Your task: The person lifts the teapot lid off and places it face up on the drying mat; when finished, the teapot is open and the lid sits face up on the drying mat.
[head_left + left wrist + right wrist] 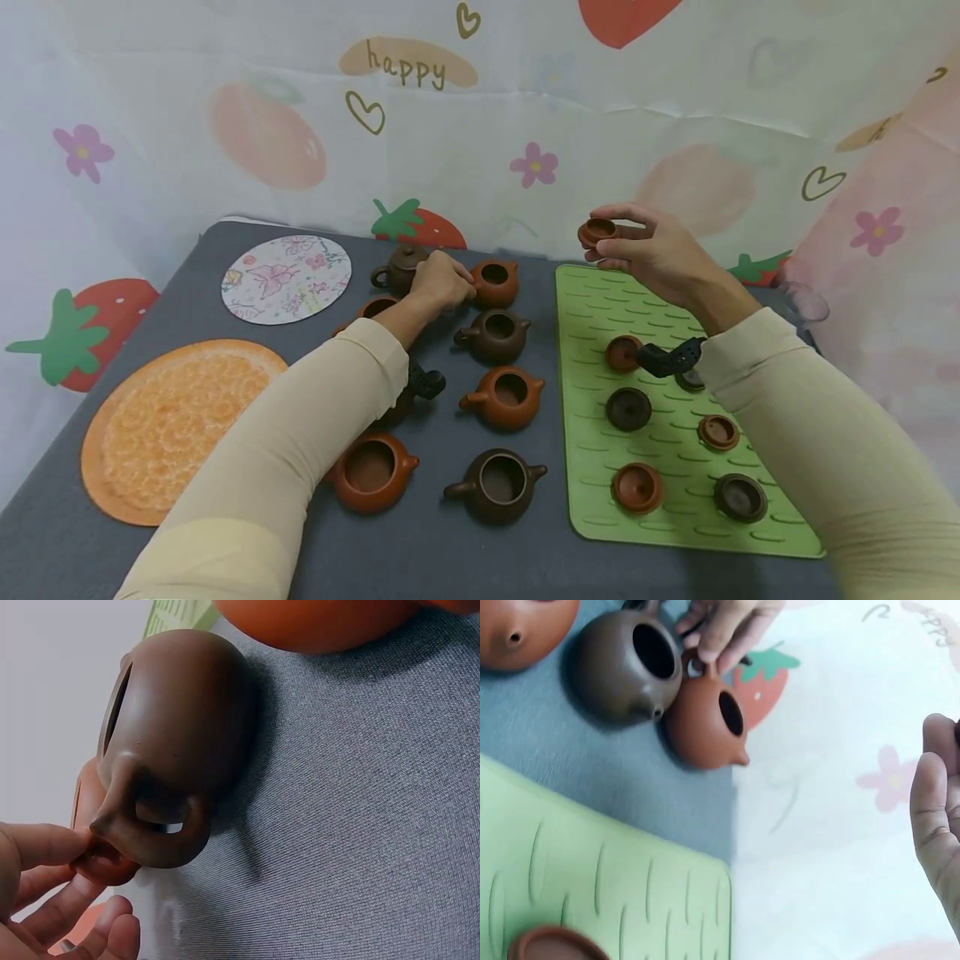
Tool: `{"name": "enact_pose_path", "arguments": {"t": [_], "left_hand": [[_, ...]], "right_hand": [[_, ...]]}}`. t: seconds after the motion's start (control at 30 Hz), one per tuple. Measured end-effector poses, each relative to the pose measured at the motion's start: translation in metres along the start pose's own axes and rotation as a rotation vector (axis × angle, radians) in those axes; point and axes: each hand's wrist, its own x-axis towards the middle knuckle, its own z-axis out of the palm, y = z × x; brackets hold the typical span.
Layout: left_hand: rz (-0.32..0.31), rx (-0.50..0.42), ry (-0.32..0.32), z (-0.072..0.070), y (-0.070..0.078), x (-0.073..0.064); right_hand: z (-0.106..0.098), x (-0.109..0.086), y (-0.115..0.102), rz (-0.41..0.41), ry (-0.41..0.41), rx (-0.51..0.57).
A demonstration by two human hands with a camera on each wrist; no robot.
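Observation:
My left hand [442,282] pinches the handle of a reddish-brown teapot [497,285] in the back row; the right wrist view shows this teapot [705,727] lidless, on the cloth. Raised above the back of the green mat, my right hand [660,254] holds a reddish-brown teapot lid [597,232] between thumb and fingers, its hollow side facing up. In the right wrist view that lid is almost wholly cut off at the edge. A dark brown teapot [405,265] with its lid on stands just left of my left hand. Nearer stands a lidless dark teapot [501,336], large in the left wrist view.
Several more lidless teapots stand in two columns, such as a reddish one [372,473] and a dark one [501,487]. Several lids, including a dark one [628,409], lie on the green mat [592,525]. An orange round mat [97,467] and a patterned round mat [285,279] lie left.

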Motion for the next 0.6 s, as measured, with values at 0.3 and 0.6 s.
{"name": "enact_pose_path", "arguments": {"t": [0.3, 0.6], "left_hand": [[-0.013, 0.004, -0.016, -0.002, -0.001, 0.001], [-0.004, 0.007, -0.022, 0.000, -0.001, 0.001]], "right_hand": [[-0.024, -0.021, 0.001, 0.005, 0.062, -0.173], [-0.044, -0.042, 0.011, 0.109, 0.180, -0.469]]}}
